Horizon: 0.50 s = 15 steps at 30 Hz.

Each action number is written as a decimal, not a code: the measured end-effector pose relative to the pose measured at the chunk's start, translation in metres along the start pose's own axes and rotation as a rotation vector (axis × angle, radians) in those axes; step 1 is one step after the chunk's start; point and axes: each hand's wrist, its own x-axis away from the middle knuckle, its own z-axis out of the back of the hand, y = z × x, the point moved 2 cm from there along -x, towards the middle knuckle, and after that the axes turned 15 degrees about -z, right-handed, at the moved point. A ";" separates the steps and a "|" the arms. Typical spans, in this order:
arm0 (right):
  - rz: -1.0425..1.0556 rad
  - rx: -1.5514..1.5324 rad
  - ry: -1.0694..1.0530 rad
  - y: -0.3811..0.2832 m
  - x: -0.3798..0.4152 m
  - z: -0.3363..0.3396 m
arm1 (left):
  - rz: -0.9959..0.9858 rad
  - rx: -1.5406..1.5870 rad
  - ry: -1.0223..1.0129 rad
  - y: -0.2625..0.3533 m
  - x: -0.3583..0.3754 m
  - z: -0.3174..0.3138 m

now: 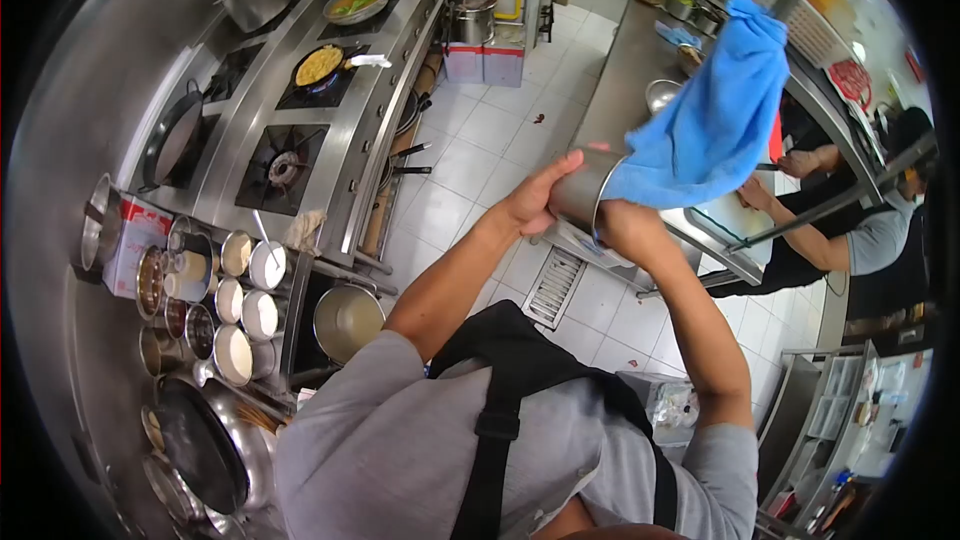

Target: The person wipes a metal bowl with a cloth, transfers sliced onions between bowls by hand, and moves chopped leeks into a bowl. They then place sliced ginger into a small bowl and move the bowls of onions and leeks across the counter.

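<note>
My left hand (545,195) is wrapped round the outside of a stainless steel canister (582,190), which is tilted in front of my chest. Closed at the canister's rim is my right hand (632,230), with the lower end of a blue towel (700,130) in its grip. The towel's upper end is bunched at the metal shelf frame, and its lower part spreads over the canister's mouth. The towel and my right hand hide the inside of the canister.
A stove (375,90) along the left bears a lit burner under a pan of yellow food (318,65). Several metal tubs (233,353) stand at lower left. A co-worker (800,210) is at the right counter. A drain grate (555,285) lies in the tiled floor.
</note>
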 end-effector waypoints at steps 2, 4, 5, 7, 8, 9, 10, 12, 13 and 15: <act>0.281 -0.113 0.320 -0.004 0.003 0.002 | -0.042 -0.250 -0.103 0.019 -0.004 -0.026; 0.415 -0.296 0.356 -0.002 0.009 0.007 | -0.134 -0.248 -0.107 0.018 0.001 -0.034; 0.423 -0.436 0.252 0.000 0.007 0.011 | -0.185 -0.258 -0.116 0.020 -0.003 -0.039; -0.168 -1.102 -0.164 0.007 0.013 0.019 | -0.280 -0.164 -0.055 0.020 -0.006 -0.050; -0.173 -1.409 -0.180 0.004 0.015 0.025 | -0.343 -0.114 -0.013 0.020 -0.006 -0.055; -0.167 -1.716 -0.197 -0.001 0.015 0.029 | -0.354 -0.126 0.029 0.015 -0.004 -0.053; -0.147 -2.020 -0.214 -0.005 0.013 0.036 | -0.370 -0.141 0.067 0.008 -0.005 -0.045; 0.114 -1.206 0.067 -0.021 0.036 0.040 | -0.370 -0.166 0.102 0.002 -0.006 -0.035; 0.208 -0.797 0.183 -0.027 0.048 0.036 | -0.323 -0.123 0.112 -0.004 -0.006 -0.034; 0.151 -0.387 0.052 0.001 0.051 0.030 | -0.242 -0.048 0.148 -0.011 -0.003 -0.029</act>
